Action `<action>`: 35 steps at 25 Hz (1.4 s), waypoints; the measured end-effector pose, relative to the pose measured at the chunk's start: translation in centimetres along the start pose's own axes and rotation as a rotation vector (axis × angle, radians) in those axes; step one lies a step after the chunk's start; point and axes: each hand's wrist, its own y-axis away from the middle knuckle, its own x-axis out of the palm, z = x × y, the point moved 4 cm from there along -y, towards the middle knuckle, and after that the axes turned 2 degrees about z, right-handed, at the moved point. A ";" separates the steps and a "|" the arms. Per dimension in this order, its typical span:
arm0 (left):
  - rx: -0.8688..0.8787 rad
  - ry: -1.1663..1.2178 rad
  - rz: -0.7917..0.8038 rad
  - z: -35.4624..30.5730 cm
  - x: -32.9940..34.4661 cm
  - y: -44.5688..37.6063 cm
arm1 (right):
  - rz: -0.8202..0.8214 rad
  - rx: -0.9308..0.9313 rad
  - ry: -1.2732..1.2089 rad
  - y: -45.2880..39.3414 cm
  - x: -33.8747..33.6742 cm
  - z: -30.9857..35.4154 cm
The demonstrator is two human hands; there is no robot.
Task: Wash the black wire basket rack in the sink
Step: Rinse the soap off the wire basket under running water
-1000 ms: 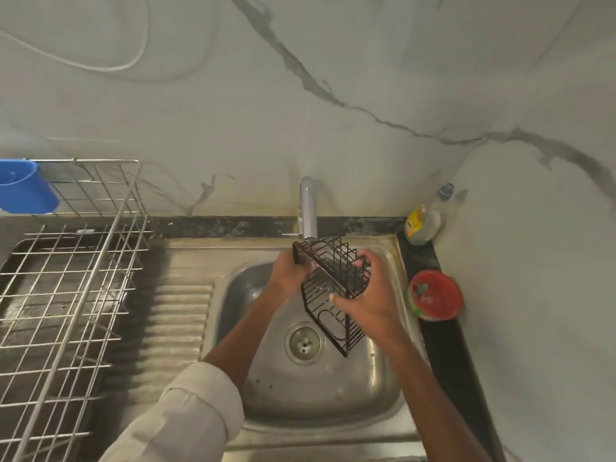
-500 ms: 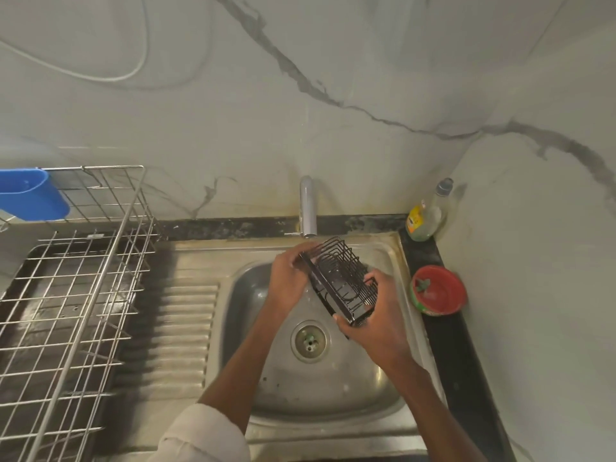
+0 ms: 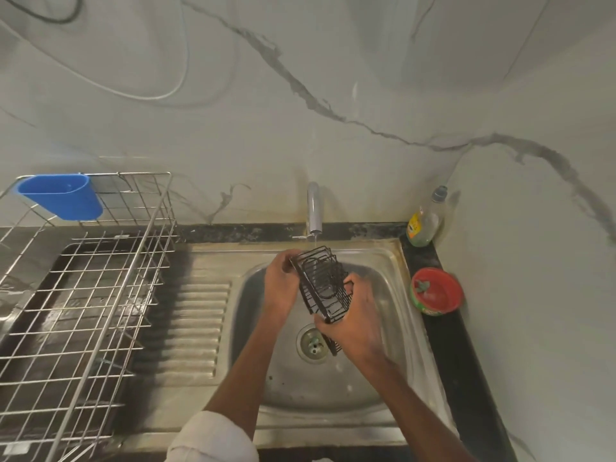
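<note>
Since a moment ago, the black wire basket rack (image 3: pixel 325 288) has been turned so its flat barred side faces up and its far end sits right under the tap, and a thin stream of water now falls onto that end.

Nearest, a rolled-up white sleeve (image 3: pixel 213 440) shows on the left arm, cut off by the bottom edge. Both bare arms reach forward over the shiny steel sink (image 3: pixel 333 391), which has a round drain hole (image 3: pixel 313 343) in the middle.

The right hand (image 3: pixel 353 320) is curled around the near end of the rack, with fingers wrapped over its edge. That hand hides the rack's lower corner, and a bit of wire pokes out below it. The left hand (image 3: pixel 281 285) holds the far left side of the rack; its fingers seem to pinch the rim, but they are hard to see behind the wires. The rack is held tilted in the air above the sink bowl.

To the left is a silver wire dish rack (image 3: pixel 83 295) with a blue plastic cup holder (image 3: pixel 61 195) hooked on its back. To the right, on the dark ledge, sits a round red bowl (image 3: pixel 436 291). Behind it stands a clear soap bottle (image 3: pixel 426 218) with a yellow label. The curved silver tap (image 3: pixel 313 208) stands at the back, by the marble wall.
</note>
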 end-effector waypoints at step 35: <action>-0.099 0.272 0.346 -2.5 0.5 1.3 | -0.010 0.193 -0.120 -4.0 3.4 -1.2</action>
